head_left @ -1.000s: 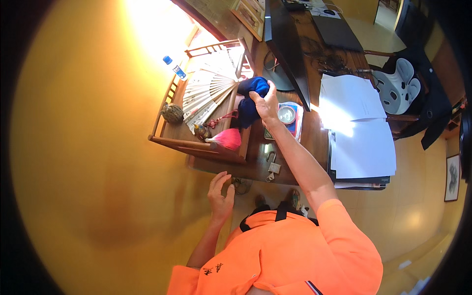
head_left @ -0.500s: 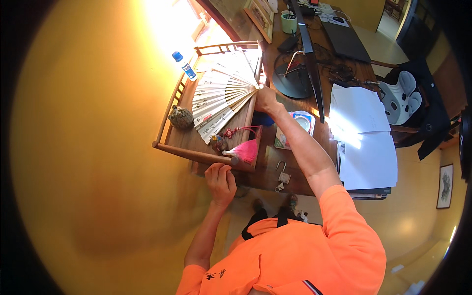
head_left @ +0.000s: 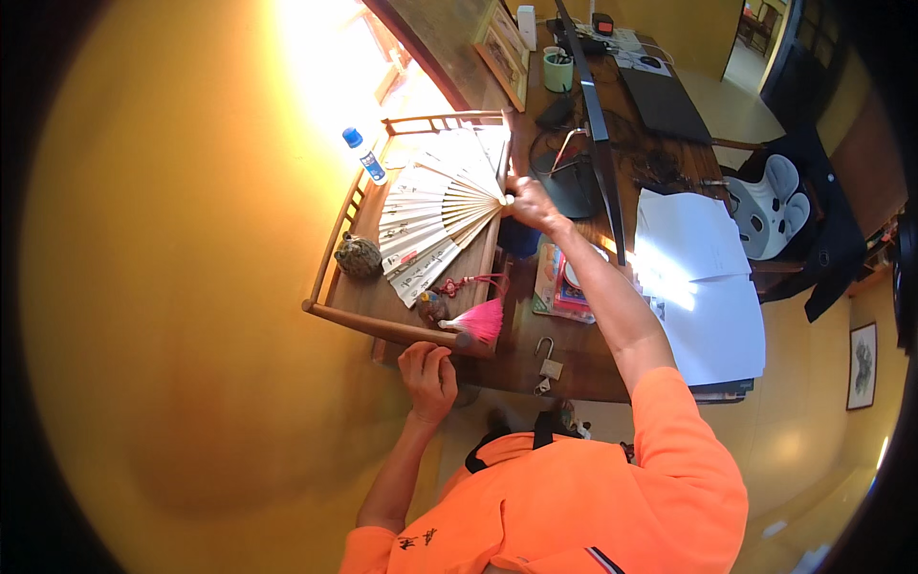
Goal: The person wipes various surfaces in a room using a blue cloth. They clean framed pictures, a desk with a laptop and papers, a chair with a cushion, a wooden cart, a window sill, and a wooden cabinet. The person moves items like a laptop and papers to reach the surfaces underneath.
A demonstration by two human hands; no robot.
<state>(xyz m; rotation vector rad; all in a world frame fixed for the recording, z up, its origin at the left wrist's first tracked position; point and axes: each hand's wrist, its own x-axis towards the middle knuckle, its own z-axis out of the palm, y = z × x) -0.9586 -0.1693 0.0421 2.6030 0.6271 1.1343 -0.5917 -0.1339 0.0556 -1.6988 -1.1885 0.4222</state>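
A white folding fan (head_left: 430, 215) with dark brush writing lies spread open across a brown wooden tray (head_left: 382, 325) with raised rails. My right hand (head_left: 534, 204) is closed at the fan's pivot, by the tray's right rail; some of its fingers are hidden. My left hand (head_left: 428, 381) sits against the tray's near rail, fingers curled, with nothing visible in them. Between fan and near rail lie a pink tassel (head_left: 481, 321) on a red knotted cord (head_left: 464, 284) and a small dark round ornament (head_left: 432, 306). A brownish, textured round object (head_left: 358, 256) rests at the tray's left.
A white bottle with a blue cap (head_left: 365, 158) stands at the tray's left rail. On the desk are a padlock (head_left: 551, 368), a boxed package (head_left: 555, 287), a monitor (head_left: 601, 134) and white papers (head_left: 703, 287). A yellow wall (head_left: 191, 335) borders the left.
The whole view has shifted, so the tray and desk appear lower. My right hand has moved slightly around the fan's pivot; my left hand keeps its place by the rail.
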